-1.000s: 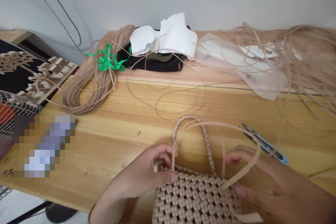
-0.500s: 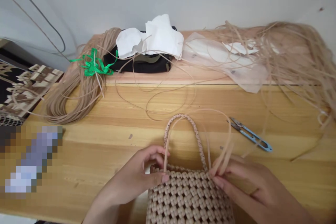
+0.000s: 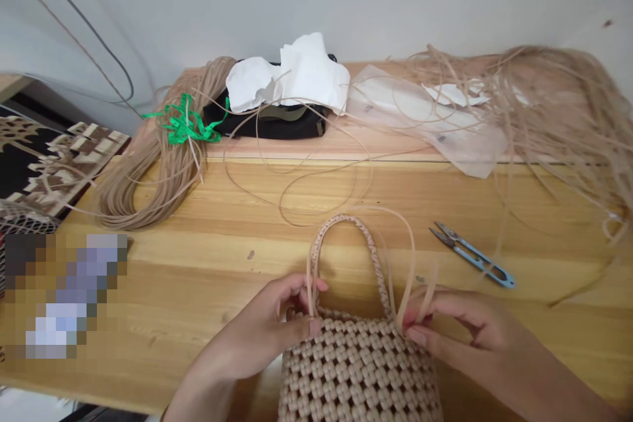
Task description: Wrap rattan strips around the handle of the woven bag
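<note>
A beige woven bag (image 3: 359,369) stands at the lower middle, its braided handle (image 3: 374,254) arching up from the rim. My left hand (image 3: 281,313) is closed on the bag's left rim, thumb on the outside, beside the foot of the handle. At the right end of the rim, my right hand (image 3: 445,326) pinches a beige weaving strip (image 3: 411,257). This strip loops over from the left side of the handle, and a short end sticks up above my right fingers. A blue thread snipper (image 3: 475,256) lies on the table beyond my right hand.
A coil of beige strips (image 3: 143,191) with green ties (image 3: 185,122) lies at the back left. White paper (image 3: 314,72) rests on a black pouch (image 3: 281,125). Loose strips (image 3: 558,92) and a clear plastic bag (image 3: 459,138) lie at the back right.
The strip's loop over the handle has drawn in smaller on the right. My right hand has shifted slightly, still pinching at the rim. My left hand keeps its hold on the bag.
</note>
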The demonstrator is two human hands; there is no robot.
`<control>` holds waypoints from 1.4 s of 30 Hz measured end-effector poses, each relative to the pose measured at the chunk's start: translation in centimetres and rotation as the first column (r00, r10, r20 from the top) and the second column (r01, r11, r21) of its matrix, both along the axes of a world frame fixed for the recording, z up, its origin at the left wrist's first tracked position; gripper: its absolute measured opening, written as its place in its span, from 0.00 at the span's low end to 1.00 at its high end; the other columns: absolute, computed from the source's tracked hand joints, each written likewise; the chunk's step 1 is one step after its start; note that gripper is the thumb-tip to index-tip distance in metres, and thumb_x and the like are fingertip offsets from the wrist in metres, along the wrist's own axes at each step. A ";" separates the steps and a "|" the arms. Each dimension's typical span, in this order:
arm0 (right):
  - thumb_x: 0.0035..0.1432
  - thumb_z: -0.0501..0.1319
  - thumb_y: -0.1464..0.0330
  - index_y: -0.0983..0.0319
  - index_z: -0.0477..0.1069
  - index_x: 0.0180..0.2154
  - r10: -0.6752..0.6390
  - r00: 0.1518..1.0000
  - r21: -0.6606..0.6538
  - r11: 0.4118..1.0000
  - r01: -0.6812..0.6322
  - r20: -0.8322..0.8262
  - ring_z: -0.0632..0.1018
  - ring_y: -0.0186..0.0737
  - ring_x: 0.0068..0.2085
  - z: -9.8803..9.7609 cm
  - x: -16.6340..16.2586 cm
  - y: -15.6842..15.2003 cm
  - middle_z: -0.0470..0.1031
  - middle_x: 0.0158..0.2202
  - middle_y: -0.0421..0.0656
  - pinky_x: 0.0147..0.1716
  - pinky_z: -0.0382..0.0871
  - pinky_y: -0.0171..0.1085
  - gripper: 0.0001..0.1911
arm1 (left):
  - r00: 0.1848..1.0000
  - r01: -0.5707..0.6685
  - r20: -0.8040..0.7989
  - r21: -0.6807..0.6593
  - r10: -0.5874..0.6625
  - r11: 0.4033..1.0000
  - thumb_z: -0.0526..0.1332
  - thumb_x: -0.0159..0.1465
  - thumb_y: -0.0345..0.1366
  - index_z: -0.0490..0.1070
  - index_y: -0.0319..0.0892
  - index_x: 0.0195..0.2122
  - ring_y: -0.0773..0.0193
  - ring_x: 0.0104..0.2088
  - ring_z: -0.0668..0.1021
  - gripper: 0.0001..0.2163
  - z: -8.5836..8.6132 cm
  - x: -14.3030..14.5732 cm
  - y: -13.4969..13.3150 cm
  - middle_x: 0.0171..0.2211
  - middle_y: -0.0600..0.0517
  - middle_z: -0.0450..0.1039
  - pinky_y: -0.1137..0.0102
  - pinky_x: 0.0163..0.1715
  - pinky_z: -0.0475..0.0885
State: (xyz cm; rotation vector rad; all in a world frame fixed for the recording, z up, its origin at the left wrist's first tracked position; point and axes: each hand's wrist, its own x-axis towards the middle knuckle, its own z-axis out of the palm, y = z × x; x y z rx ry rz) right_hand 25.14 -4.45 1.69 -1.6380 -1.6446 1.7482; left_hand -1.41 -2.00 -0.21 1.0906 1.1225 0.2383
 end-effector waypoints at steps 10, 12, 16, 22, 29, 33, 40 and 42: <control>0.59 0.56 0.59 0.59 0.74 0.44 0.236 0.971 0.084 0.968 -0.238 0.035 0.74 0.42 0.44 0.1 -1.1 5.4 0.74 0.44 0.45 0.43 0.67 0.37 0.16 | 0.999 -0.031 -0.014 0.003 0.031 1.000 0.63 0.55 0.39 0.68 0.42 0.47 0.64 0.34 0.70 0.18 0.2 0.4 -0.1 0.33 0.52 0.68 0.69 0.35 0.65; 0.55 0.60 0.59 0.62 0.73 0.43 0.269 0.962 0.007 0.963 -0.269 -0.054 0.74 0.40 0.39 -0.6 -3.9 6.3 0.75 0.39 0.45 0.38 0.67 0.34 0.17 | 0.999 -0.039 0.003 0.017 0.038 0.999 0.64 0.53 0.38 0.69 0.41 0.44 0.62 0.36 0.71 0.17 0.3 0.5 0.1 0.34 0.51 0.70 0.68 0.37 0.65; 0.45 0.66 0.64 0.65 0.72 0.31 0.255 0.960 -0.117 0.956 -0.268 -0.113 0.71 0.34 0.29 -2.1 -8.5 6.6 0.73 0.27 0.40 0.27 0.63 0.30 0.12 | 0.998 -0.034 0.053 0.019 0.033 0.999 0.64 0.52 0.35 0.71 0.40 0.36 0.60 0.39 0.72 0.11 0.5 0.8 0.4 0.33 0.51 0.72 0.67 0.40 0.65; 0.44 0.64 0.67 0.65 0.72 0.26 0.174 0.979 -0.114 0.976 -0.186 -0.111 0.69 0.31 0.27 -2.8 -9.4 6.3 0.70 0.23 0.38 0.25 0.59 0.30 0.07 | 0.997 -0.069 0.018 -0.062 0.071 0.996 0.64 0.50 0.33 0.71 0.39 0.31 0.63 0.35 0.73 0.08 0.5 0.4 1.0 0.30 0.53 0.72 0.68 0.38 0.66; 0.46 0.63 0.66 0.62 0.73 0.28 0.184 0.983 -0.060 0.981 -0.184 -0.006 0.71 0.34 0.28 -2.3 -9.2 6.0 0.73 0.24 0.39 0.25 0.61 0.32 0.06 | 0.998 0.054 -0.032 -0.012 -0.054 0.998 0.63 0.52 0.33 0.72 0.39 0.31 0.66 0.33 0.72 0.06 0.6 -0.1 2.1 0.29 0.55 0.71 0.72 0.35 0.66; 0.47 0.62 0.68 0.62 0.72 0.27 0.178 0.984 -0.078 0.981 -0.176 0.007 0.70 0.32 0.26 -2.0 -9.4 6.0 0.72 0.23 0.38 0.24 0.60 0.31 0.04 | 0.990 0.131 -0.061 0.026 -0.130 0.991 0.63 0.52 0.34 0.72 0.39 0.29 0.67 0.32 0.71 0.05 0.8 -0.1 2.6 0.27 0.56 0.70 0.73 0.34 0.65; 0.48 0.61 0.67 0.62 0.71 0.25 0.193 0.981 -0.053 0.980 -0.192 0.005 0.70 0.32 0.26 -2.0 -9.3 6.0 0.72 0.23 0.38 0.24 0.60 0.32 0.05 | 0.986 0.141 -0.086 -0.049 -0.145 0.989 0.62 0.50 0.30 0.71 0.38 0.28 0.67 0.32 0.70 0.04 0.7 0.3 2.9 0.26 0.56 0.68 0.74 0.33 0.64; 0.48 0.60 0.68 0.62 0.71 0.25 0.214 0.977 -0.060 0.975 -0.215 -0.012 0.71 0.33 0.26 -2.1 -9.1 6.0 0.72 0.23 0.38 0.24 0.61 0.32 0.04 | 0.988 0.126 -0.077 -0.076 -0.131 0.989 0.62 0.49 0.28 0.72 0.38 0.28 0.67 0.32 0.70 0.04 0.7 0.4 2.9 0.26 0.56 0.68 0.74 0.33 0.64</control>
